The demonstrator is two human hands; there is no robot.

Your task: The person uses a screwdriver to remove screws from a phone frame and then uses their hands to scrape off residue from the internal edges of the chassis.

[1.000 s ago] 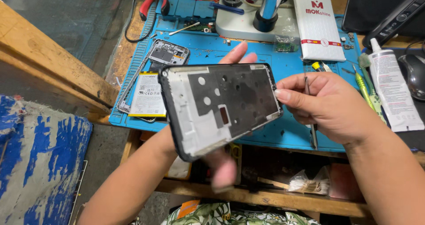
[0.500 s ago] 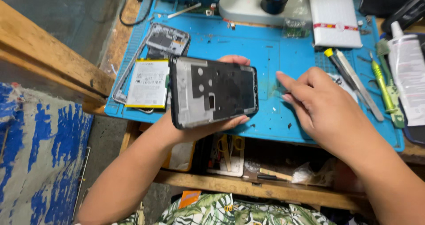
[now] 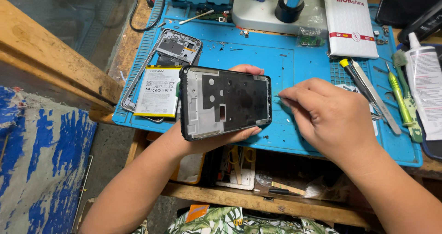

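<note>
Left hand [image 3: 216, 137] palm-up, cradling the phone frame [image 3: 224, 102]; right hand [image 3: 329, 116] fingertips pinched beside it

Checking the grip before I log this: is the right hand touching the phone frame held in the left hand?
Apart. The head view shows blue mat between the right hand fingertips and the phone frame edge; the left hand alone holds it.

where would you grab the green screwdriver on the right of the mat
Take the green screwdriver around the middle of its handle, coming straight down from above. It lies flat on the blue mat, running near to far, with tweezers close on its left and a white tube on its right, so pinching across its narrow width probably fits best. The right hand is nearest.
</note>
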